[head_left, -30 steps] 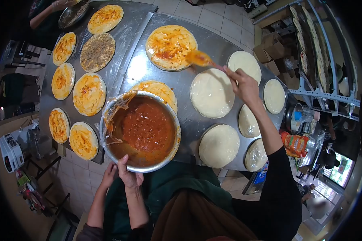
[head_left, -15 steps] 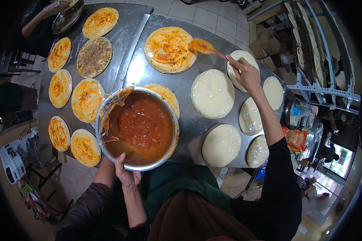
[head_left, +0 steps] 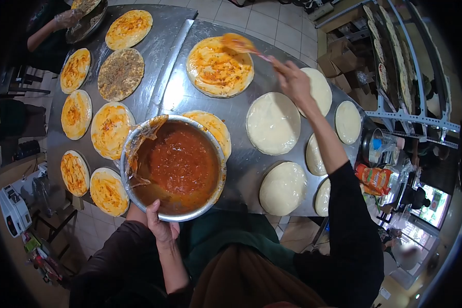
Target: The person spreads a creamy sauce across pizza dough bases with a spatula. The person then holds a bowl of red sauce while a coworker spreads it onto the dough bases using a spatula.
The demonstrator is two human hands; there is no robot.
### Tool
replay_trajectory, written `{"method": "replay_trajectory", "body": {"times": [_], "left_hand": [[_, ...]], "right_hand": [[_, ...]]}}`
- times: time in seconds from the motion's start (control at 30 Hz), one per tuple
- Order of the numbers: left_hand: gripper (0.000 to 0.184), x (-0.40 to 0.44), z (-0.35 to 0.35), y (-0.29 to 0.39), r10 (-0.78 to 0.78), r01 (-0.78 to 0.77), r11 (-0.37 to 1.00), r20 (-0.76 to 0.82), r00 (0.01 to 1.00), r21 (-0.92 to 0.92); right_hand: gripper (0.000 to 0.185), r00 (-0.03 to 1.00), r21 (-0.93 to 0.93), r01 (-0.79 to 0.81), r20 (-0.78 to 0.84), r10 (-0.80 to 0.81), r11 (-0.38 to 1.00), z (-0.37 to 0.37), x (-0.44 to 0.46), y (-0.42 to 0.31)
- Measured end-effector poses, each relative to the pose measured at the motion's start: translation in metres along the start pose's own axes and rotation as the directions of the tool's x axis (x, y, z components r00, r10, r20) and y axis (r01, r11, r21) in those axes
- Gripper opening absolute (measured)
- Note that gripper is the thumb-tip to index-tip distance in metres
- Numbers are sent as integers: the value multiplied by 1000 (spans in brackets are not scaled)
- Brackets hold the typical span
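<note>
My left hand [head_left: 161,223] grips the near rim of a metal bowl [head_left: 216,197], thumb over the edge. Chunky red sauce [head_left: 177,167] fills the bowl's bottom, and crumpled clear plastic clings to its left wall. In my right hand [head_left: 292,79] is the reddish handle of a sauce-coated spoon [head_left: 239,44], blurred by motion. Its head is over the upper right edge of a dough round [head_left: 220,72] streaked with orange sauce. Another sauced round [head_left: 213,126] is partly hidden behind the bowl. Plain pale dough rounds [head_left: 273,123] lie below and beside my right forearm.
Several sauced rounds [head_left: 113,130] and one brown-topped round [head_left: 120,74] lie on the left metal table. A co-worker's gloved hand [head_left: 69,19] is by a pan [head_left: 90,23]. Another person's dark sleeve [head_left: 113,246] is beside my left arm. A rack [head_left: 416,123] stands right.
My right hand and the spoon have moved left and slightly up, from the sauced round's right side to its upper edge. The bowl has stayed nearly in place.
</note>
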State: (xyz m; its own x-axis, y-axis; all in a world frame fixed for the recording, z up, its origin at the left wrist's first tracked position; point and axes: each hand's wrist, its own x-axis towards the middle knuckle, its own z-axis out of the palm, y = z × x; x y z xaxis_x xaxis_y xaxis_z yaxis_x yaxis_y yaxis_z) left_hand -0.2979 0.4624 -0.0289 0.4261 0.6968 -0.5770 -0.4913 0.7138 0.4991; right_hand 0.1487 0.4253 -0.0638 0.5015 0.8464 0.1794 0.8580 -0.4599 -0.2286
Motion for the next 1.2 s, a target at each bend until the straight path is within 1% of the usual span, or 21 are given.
{"method": "replay_trajectory", "body": {"times": [0.03,0.13,0.17,0.23,0.27,0.37,0.47,0.5,0.6,0.63,0.73,0.77,0.87,0.9,0.97,1.03,1.13,1.17,1.2], "left_hand": [[47,1,2,0,5,-5,1000,-5,1000,13],[47,-1,8,3,-12,12,1000,9,1000,25],[47,-3,9,4,-7,6,1000,5,1000,29],[47,-5,9,3,11,-11,1000,-1,1000,16],[47,-5,8,3,2,-1,1000,-1,1000,5],[48,-5,8,1,-26,26,1000,-7,1000,-2],[49,-3,13,-1,-13,14,999,-15,1000,40],[49,-3,13,-2,-7,7,999,-14,1000,48],[49,-8,15,-1,12,-12,999,-3,1000,40],[48,-9,16,-3,18,-18,999,0,1000,26],[48,-9,17,-7,15,-15,1000,-18,1000,14],[48,-9,18,-10,18,-17,1000,-18,1000,25],[48,-11,22,-14,31,-30,998,-13,999,56],[48,-14,24,-16,34,-33,998,-15,999,57],[48,-16,23,-17,42,-41,998,-9,999,52],[48,-21,19,-22,42,-42,998,-13,999,41],[47,-24,23,-27,59,-58,997,-18,998,43],[47,-25,23,-28,56,-55,998,-15,998,36],[47,-26,22,-30,52,-52,998,-11,999,31]], "right_hand": [[45,995,40,95,-37,-93,995,18,6,-6],[45,985,-62,174,28,-172,983,45,12,-23],[46,990,-52,141,5,-141,989,50,9,-10],[45,1000,-88,-30,5,30,996,36,2,19],[45,993,-111,-113,5,114,987,26,1,20],[45,988,-34,-152,-37,150,988,15,-3,15],[44,993,20,107,-59,-105,994,34,-2,0],[40,989,-88,149,10,-148,985,33,-2,-5],[35,989,87,-142,38,140,986,37,-14,32],[44,985,29,-166,54,164,986,27,-18,44],[38,985,-38,-171,-24,170,985,4,-16,42],[34,989,-36,-139,-45,138,990,5,-13,37],[35,999,26,-39,1,39,999,24,-18,33],[36,998,-12,-49,41,50,999,26,-28,33],[37,995,17,-88,50,87,996,19,-66,37],[35,980,38,-137,152,130,990,0,-103,32],[33,977,119,-151,170,129,981,-16,-119,18],[32,985,147,-139,127,121,979,-14,-115,21],[32,984,156,-163,105,148,974,-9,-107,22]]}}
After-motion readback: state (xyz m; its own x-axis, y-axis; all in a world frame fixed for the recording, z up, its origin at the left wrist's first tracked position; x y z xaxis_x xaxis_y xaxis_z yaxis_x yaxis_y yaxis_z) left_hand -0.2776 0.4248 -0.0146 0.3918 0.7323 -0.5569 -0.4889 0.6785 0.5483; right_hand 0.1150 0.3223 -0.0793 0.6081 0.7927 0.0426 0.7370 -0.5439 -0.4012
